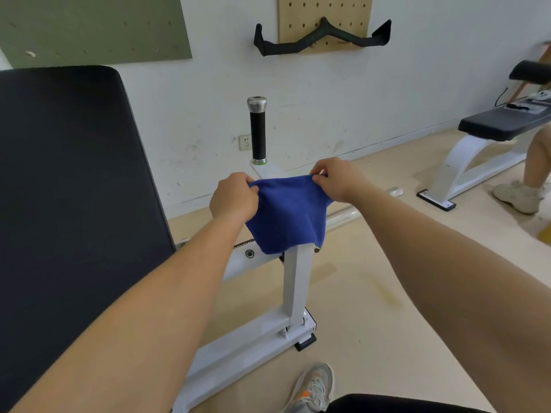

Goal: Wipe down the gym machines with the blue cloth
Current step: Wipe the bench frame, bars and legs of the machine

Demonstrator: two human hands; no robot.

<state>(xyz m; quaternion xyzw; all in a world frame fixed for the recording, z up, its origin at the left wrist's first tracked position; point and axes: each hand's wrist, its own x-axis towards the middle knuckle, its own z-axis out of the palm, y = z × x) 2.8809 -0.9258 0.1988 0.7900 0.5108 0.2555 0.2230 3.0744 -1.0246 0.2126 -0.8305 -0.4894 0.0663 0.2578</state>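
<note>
Two hands held the blue cloth [287, 216] by its top corners: your left hand [234, 196] pinched one, your right hand [334, 180] the other, fingers curled on the fabric. The cloth hung before the bench's white upright [298, 281], top edge running left to right, loose end pointing down. Wiping looked barely begun, and the black backrest pad [68, 204] was seemingly yet to be done.

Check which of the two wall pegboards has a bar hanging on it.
The tan wooden pegboard at top centre: a black angled pull-down bar hangs across its lower edge. The green pegboard at upper left carries no bar.
</note>
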